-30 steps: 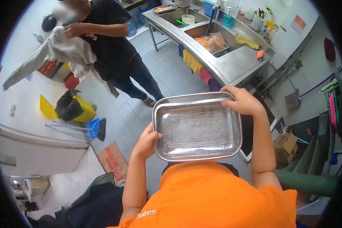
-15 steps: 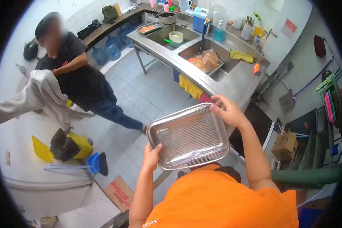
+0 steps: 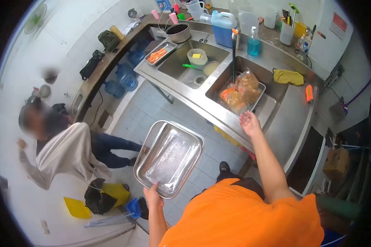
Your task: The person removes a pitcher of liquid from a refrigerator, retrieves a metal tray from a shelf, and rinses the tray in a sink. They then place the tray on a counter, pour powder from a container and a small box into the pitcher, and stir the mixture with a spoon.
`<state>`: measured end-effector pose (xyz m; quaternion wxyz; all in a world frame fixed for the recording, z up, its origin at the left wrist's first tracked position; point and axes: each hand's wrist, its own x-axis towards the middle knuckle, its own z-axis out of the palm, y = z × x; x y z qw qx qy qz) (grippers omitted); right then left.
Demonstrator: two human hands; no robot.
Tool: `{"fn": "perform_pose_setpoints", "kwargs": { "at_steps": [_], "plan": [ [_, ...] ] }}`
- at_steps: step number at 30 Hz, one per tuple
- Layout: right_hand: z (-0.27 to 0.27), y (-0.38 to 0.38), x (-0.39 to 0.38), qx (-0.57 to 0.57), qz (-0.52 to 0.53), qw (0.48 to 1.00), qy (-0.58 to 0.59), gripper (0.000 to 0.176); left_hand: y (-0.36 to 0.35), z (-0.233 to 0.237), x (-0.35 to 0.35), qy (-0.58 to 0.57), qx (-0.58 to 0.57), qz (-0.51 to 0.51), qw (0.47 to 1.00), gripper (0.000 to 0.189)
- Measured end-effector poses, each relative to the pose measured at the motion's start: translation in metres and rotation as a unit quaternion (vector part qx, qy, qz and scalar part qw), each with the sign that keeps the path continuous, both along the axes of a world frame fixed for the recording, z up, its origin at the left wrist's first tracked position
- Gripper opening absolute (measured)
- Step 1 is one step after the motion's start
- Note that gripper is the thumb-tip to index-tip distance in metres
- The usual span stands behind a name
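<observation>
My left hand grips the near edge of a rectangular metal tray, thumb on the inside of the rim. The tray is tilted over the floor and has a ridged, shiny bottom. My right hand is off the tray, fingers apart, over the front edge of the right-hand sink. Just beyond its fingertips, plastic bags of orange-brown food lie on another metal tray inside that sink.
In the left sink are a pale container and a green-handled utensil. A blue jug, a soap bottle and a yellow cloth stand or lie around the sinks. Another person holds a grey cloth at left.
My right hand has let go of the tray and moved to the sink's front edge. The tray, now in my left hand alone, has shifted left. The other person appears farther down the view.
</observation>
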<state>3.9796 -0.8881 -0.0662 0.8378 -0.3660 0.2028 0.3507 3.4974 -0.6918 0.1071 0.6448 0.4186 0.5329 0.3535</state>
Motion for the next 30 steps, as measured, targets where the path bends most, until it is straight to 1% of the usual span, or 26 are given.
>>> {"fn": "perform_pose_setpoints", "kwargs": {
  "at_steps": [2, 3, 6, 7, 8, 9, 10, 11, 13, 16, 17, 19, 21, 22, 23, 26, 27, 29, 30],
  "plan": [
    [-0.015, 0.037, 0.044, 0.019, -0.071, 0.997, 0.028, 0.025, 0.033, 0.007, 0.029, -0.001, -0.009, 0.006, 1.000, 0.042],
    [-0.021, 0.054, 0.064, -0.006, -0.076, 0.997, 0.027, 0.032, 0.045, 0.012, 0.043, -0.001, -0.010, 0.008, 1.000, 0.042],
    [-0.010, 0.091, 0.124, -0.121, -0.102, 0.984, -0.078, 0.028, 0.087, 0.009, 0.078, -0.013, -0.017, 0.009, 1.000, 0.042],
    [-0.001, 0.106, 0.153, -0.211, -0.075, 0.961, -0.165, 0.033, 0.103, 0.007, 0.087, -0.013, -0.022, 0.000, 1.000, 0.043],
    [0.007, 0.123, 0.183, -0.274, -0.097, 0.921, -0.259, 0.037, 0.121, 0.006, 0.098, -0.012, -0.028, -0.010, 0.999, 0.044],
    [0.036, 0.140, 0.205, -0.336, -0.117, 0.868, -0.346, 0.042, 0.140, 0.007, 0.112, -0.006, -0.030, -0.020, 0.999, 0.044],
    [0.063, 0.155, 0.234, -0.453, -0.130, 0.775, -0.420, 0.045, 0.158, 0.008, 0.125, 0.001, -0.033, -0.030, 0.999, 0.045],
    [0.088, 0.167, 0.263, -0.560, -0.136, 0.660, -0.482, 0.048, 0.177, 0.007, 0.139, 0.008, -0.037, -0.042, 0.998, 0.045],
    [0.142, 0.191, 0.303, -0.612, -0.148, 0.561, -0.538, 0.049, 0.219, 0.005, 0.168, 0.014, -0.032, -0.076, 0.997, 0.045],
    [0.197, 0.216, 0.356, -0.748, -0.014, 0.434, -0.503, 0.055, 0.283, -0.008, 0.221, 0.011, -0.008, -0.106, 0.994, 0.040],
    [0.203, 0.220, 0.380, -0.762, 0.069, 0.401, -0.504, 0.055, 0.303, -0.012, 0.237, 0.010, -0.007, -0.111, 0.994, 0.040],
    [0.210, 0.232, 0.408, -0.792, 0.151, 0.330, -0.491, 0.050, 0.346, -0.015, 0.273, 0.005, -0.011, -0.128, 0.992, 0.041],
    [0.218, 0.245, 0.407, -0.798, 0.209, 0.237, -0.514, 0.048, 0.387, -0.024, 0.301, 0.004, -0.022, -0.154, 0.988, 0.041],
    [0.215, 0.250, 0.415, -0.810, 0.203, 0.262, -0.484, 0.048, 0.407, -0.024, 0.317, 0.007, -0.027, -0.168, 0.985, 0.041],
    [0.209, 0.256, 0.420, -0.822, 0.198, 0.289, -0.450, 0.048, 0.420, -0.014, 0.335, 0.035, -0.019, -0.170, 0.985, 0.041],
    [0.214, 0.272, 0.415, -0.850, 0.203, 0.312, -0.372, 0.046, 0.464, -0.003, 0.376, 0.051, -0.013, -0.212, 0.976, 0.036],
    [0.211, 0.275, 0.417, -0.856, 0.191, 0.314, -0.363, 0.045, 0.478, -0.001, 0.388, 0.055, -0.005, -0.213, 0.975, 0.036],
    [0.217, 0.285, 0.407, -0.855, 0.159, 0.344, -0.354, 0.045, 0.500, 0.000, 0.412, 0.069, 0.007, -0.235, 0.970, 0.036],
    [0.207, 0.279, 0.411, -0.849, 0.133, 0.352, -0.370, 0.048, 0.505, -0.003, 0.423, 0.080, 0.010, -0.253, 0.964, 0.035]
  ]
}}
